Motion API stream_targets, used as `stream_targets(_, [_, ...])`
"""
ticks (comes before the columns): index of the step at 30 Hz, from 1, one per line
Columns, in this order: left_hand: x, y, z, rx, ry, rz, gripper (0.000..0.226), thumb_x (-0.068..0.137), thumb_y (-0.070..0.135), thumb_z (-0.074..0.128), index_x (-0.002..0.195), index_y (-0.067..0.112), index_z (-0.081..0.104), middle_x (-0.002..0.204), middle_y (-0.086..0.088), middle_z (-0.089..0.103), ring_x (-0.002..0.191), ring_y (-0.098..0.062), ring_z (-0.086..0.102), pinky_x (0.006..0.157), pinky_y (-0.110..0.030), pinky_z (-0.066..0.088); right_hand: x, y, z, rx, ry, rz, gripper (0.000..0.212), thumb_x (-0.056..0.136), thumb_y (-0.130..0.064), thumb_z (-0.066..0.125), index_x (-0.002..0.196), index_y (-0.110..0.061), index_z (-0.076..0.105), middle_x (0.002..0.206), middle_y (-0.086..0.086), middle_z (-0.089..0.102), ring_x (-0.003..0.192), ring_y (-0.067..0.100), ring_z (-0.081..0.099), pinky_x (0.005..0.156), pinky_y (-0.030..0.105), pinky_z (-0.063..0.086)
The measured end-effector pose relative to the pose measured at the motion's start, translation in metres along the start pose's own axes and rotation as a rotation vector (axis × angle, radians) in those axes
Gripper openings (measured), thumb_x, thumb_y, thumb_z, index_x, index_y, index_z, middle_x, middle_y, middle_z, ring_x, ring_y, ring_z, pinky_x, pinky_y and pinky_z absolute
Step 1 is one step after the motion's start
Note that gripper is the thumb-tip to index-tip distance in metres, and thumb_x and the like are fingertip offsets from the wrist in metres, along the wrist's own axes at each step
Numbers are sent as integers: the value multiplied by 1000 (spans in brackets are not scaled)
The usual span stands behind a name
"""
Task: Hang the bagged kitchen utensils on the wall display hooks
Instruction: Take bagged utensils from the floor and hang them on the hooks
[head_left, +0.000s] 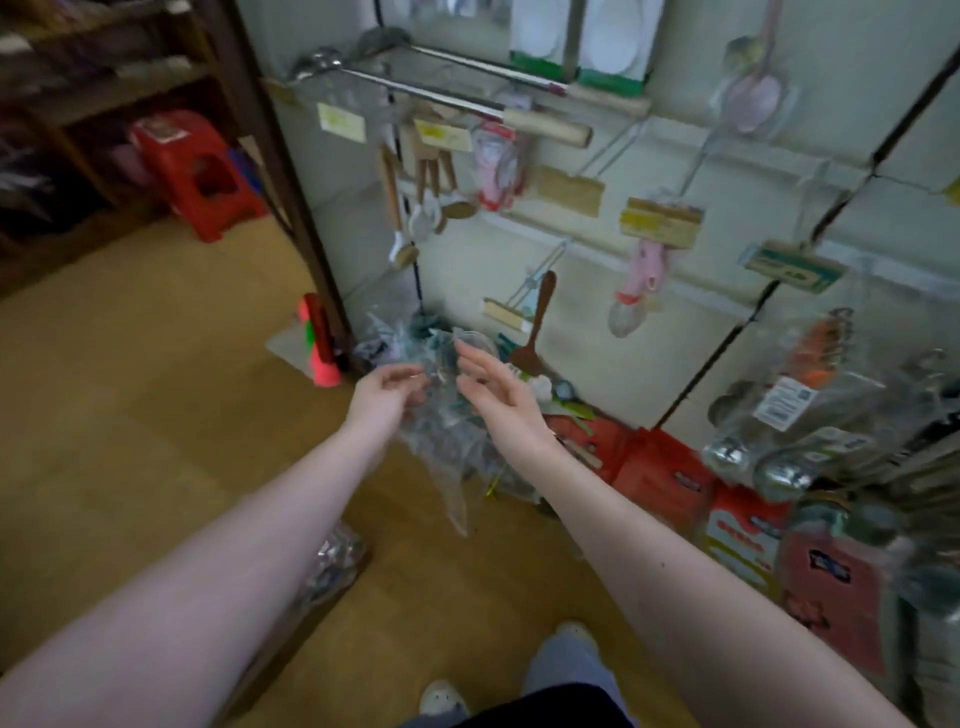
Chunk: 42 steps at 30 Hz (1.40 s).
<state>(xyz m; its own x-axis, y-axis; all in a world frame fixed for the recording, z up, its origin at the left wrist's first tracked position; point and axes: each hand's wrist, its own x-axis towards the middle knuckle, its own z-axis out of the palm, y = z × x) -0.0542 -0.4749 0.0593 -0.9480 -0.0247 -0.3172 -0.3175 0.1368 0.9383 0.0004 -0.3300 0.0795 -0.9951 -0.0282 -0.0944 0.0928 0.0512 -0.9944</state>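
Left hand (387, 392) at frame centre, fingers curled, pinching clear bag (441, 415). Right hand (493, 395) just beside, fingers spread wide, touching bag top. Bag contents blurred, cannot tell. Ladles (441, 93) on wall hooks (613, 145), upper centre. Red stool (200, 171) upper left.

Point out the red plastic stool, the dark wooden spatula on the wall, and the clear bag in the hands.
red plastic stool (195, 171): head view, seat and front.
dark wooden spatula (535, 332): head view, mid-handle.
clear bag (447, 436): head view, hanging crumpled plastic.

Red stool (200, 174) far left by wood shelving (78, 104); red boxes (670, 478) along wall base.
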Motion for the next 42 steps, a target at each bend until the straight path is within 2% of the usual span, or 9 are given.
stream_targets(3, [-5, -11, -44, -53, 96, -11, 14, 91, 13, 61, 105, 11, 62, 88, -3, 66, 77, -16, 62, 64, -22, 49, 7, -7, 36, -48, -77, -19, 36, 97, -27, 52, 133, -31, 51, 136, -7, 52, 124, 2, 47, 103, 22, 40])
stream_targets(6, [-11, -22, -78, -115, 177, -34, 9, 94, 9, 56, 102, 11, 59, 86, -3, 65, 72, -13, 60, 55, -14, 48, 16, -12, 67, -40, -158, -48, 35, 97, -22, 52, 131, -29, 52, 135, -3, 53, 124, 5, 48, 98, 17, 40])
stream_targets(9, [-15, -40, -111, -137, 278, -95, 8, 93, 11, 57, 101, 12, 59, 94, -10, 66, 76, -19, 61, 63, -24, 48, 32, -8, 99, -59, -220, -44, 29, 96, -20, 53, 121, -34, 57, 127, -1, 60, 118, 9, 54, 101, 26, 43])
stream_targets(14, [-16, -69, -163, -246, 416, -229, 10, 91, 8, 60, 100, 5, 61, 93, -11, 66, 74, -20, 62, 60, -21, 52, 66, 17, 150, -128, -271, 32, 21, 97, -20, 51, 116, -29, 55, 101, -5, 62, 101, 16, 59, 95, 35, 47])
stream_targets(17, [-15, -78, -188, -313, 490, -280, 5, 88, 10, 64, 88, 12, 60, 90, -10, 66, 74, -17, 63, 60, -22, 49, 89, 34, 178, -188, -361, 96, 24, 97, -23, 50, 121, -25, 52, 103, -2, 61, 103, 17, 59, 94, 34, 47])
stream_targets(24, [-5, -116, -220, -447, 672, -465, 1, 92, 12, 59, 91, 12, 59, 79, -3, 65, 62, -11, 61, 64, -25, 45, 135, 84, 229, -335, -514, 266, 29, 98, -22, 49, 126, -19, 49, 108, -3, 60, 93, 21, 61, 84, 37, 51])
stream_targets(28, [-7, -137, -234, -506, 711, -530, 6, 94, 11, 56, 99, 10, 58, 82, -2, 65, 69, -14, 62, 64, -25, 46, 142, 105, 248, -442, -548, 328, 32, 98, -22, 48, 130, -16, 47, 109, -3, 59, 92, 30, 62, 83, 41, 52])
stream_targets(36, [24, -193, -288, -487, 699, -557, 9, 93, 15, 59, 101, 11, 62, 96, -6, 68, 81, -16, 65, 64, -23, 49, 158, 168, 301, -551, -566, 413, 33, 98, -23, 49, 130, -17, 46, 118, 2, 59, 101, 16, 58, 86, 33, 51])
stream_targets(42, [77, -278, -320, -383, 616, -520, 6, 91, 11, 60, 97, 12, 63, 104, -11, 67, 94, -26, 66, 88, -37, 54, 180, 259, 353, -632, -534, 440, 29, 98, -22, 48, 127, -19, 48, 117, -1, 61, 93, 16, 61, 83, 35, 52])
